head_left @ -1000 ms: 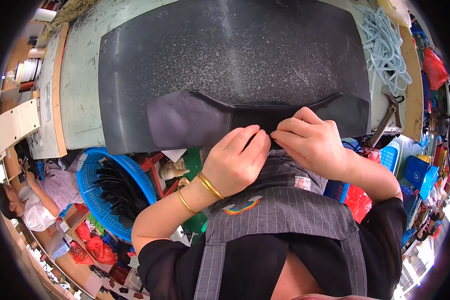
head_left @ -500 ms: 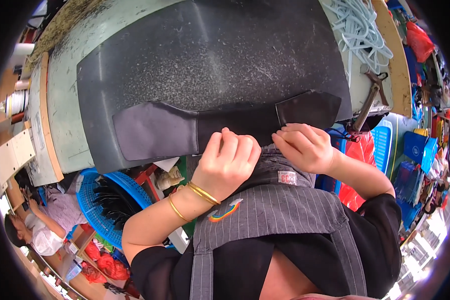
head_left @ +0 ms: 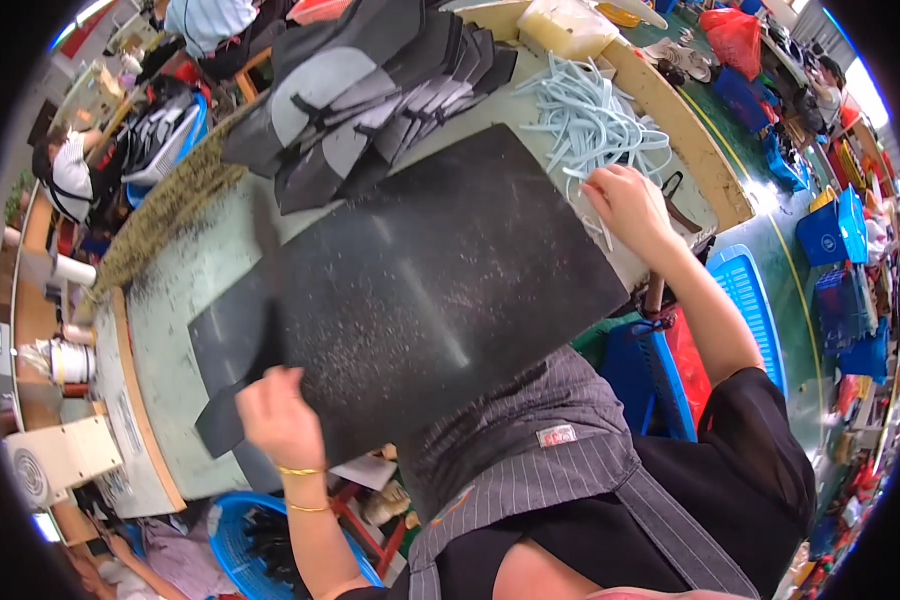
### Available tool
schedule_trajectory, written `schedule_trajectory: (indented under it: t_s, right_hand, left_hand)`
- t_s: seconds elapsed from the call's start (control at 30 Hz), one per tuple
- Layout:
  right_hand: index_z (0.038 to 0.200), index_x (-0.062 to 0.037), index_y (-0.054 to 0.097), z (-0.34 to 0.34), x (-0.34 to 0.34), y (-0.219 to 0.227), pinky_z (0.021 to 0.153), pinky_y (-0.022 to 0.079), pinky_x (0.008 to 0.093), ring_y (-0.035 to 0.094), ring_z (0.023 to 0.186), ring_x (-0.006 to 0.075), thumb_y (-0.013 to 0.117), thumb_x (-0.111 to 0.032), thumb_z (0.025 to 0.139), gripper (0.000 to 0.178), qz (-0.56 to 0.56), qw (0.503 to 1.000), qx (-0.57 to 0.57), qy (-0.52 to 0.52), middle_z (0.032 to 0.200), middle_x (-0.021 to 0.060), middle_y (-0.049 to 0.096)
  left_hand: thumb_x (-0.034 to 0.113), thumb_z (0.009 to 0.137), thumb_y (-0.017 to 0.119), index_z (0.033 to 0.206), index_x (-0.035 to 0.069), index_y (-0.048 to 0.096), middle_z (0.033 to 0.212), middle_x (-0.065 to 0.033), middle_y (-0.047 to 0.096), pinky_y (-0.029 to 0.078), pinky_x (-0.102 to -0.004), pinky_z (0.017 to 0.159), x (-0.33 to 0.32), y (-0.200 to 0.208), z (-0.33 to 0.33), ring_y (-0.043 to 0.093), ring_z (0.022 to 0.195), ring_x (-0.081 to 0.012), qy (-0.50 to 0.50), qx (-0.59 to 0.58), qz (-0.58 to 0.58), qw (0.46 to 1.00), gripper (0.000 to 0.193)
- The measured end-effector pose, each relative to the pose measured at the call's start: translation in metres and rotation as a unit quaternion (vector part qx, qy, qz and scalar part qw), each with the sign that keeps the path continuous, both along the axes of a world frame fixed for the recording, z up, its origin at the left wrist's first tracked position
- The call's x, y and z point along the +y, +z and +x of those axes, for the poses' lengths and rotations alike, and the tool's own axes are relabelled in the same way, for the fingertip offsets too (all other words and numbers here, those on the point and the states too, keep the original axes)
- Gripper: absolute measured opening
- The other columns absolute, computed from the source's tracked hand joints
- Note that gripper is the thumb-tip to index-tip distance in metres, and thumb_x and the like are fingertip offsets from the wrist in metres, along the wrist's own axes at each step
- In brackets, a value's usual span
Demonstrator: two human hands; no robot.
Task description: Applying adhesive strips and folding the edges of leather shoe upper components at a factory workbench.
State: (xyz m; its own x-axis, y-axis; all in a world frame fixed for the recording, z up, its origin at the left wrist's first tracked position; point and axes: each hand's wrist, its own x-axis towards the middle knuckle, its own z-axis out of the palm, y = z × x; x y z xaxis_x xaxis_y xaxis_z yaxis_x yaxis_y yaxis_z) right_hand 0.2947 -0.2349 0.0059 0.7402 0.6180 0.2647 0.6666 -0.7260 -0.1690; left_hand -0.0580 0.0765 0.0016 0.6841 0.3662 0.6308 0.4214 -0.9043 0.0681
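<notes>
My left hand point(head_left: 282, 415) is closed at the near left of the black mat, with fingertips on the edge of a shaped black panel point(head_left: 232, 335). The panel is partly smeared by motion and sticks out over the mat's left side. My right hand point(head_left: 632, 212) reaches past the mat's right edge to a tangled heap of pale blue strips point(head_left: 595, 120). Its fingers are pinched at the heap's near edge, where a pale strip shows beside them. The black mat point(head_left: 450, 270), dusted with whitish specks, lies aslant on the table.
Stacked dark cut panels point(head_left: 370, 90) lie at the table's far side. A hammer point(head_left: 678, 208) is right of my right hand. Blue baskets stand below the table, one at left point(head_left: 232, 545) and one at right point(head_left: 750, 300). A wooden ledge point(head_left: 690, 130) borders the table's right.
My hands have moved apart: the right to the pale blue strips, the left leftward with the black panel. The view has swung, bringing the far stack of panels into sight.
</notes>
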Motion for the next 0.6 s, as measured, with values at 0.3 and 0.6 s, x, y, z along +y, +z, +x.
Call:
schedule_trajectory:
  t_s: [0.3,0.6]
  right_hand:
    - [0.089,-0.0048,0.060,0.087,-0.012,-0.052,0.080,0.052,0.0437,0.063,0.093,0.0344,0.063,-0.007,0.083,0.006,0.090,0.995,0.004,0.051,0.088,0.0146,0.065]
    - [0.108,-0.0033,0.056,0.038,0.050,0.000,0.065,0.049,0.0323,0.060,0.071,0.0148,0.064,-0.005,0.093,0.018,0.229,0.909,0.320,0.140,0.084,0.0064,0.064]
  left_hand:
    - [0.022,0.089,0.076,0.124,0.004,0.065,0.118,-0.0153,0.066,0.052,-0.0411,0.093,0.068,0.006,0.062,0.063,0.109,-0.0341,0.040,-0.004,0.020,0.999,0.041]
    - [0.014,0.089,0.073,0.141,0.009,0.054,0.134,-0.0176,0.060,0.047,-0.0412,0.103,0.107,0.036,0.271,0.058,0.122,-0.0365,-0.229,-0.139,0.014,0.963,0.056]
